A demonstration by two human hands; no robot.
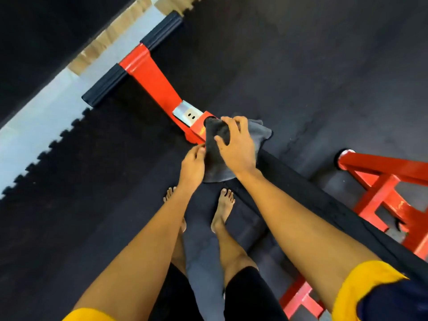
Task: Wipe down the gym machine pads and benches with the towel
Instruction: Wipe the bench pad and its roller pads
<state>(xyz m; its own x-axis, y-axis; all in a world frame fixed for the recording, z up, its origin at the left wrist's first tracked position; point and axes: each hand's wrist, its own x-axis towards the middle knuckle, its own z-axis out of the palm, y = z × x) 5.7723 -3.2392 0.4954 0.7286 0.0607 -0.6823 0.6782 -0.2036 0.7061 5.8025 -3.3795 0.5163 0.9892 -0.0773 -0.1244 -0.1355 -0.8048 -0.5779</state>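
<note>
Towel (257, 132) over bench pad (324, 205) end; right hand (236, 147) grips it, left hand (192, 166) pinches edge; floor mat (92, 216) alongside

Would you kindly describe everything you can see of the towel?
The towel is dark grey, soft cloth, bunched and draped over the end of the black bench pad, beside the red frame. The right hand grips it from above; the left hand pinches its side edge.

left hand (192, 164): fingers pinched; right hand (237, 144): fingers curled, gripping; both arms outstretched
</note>
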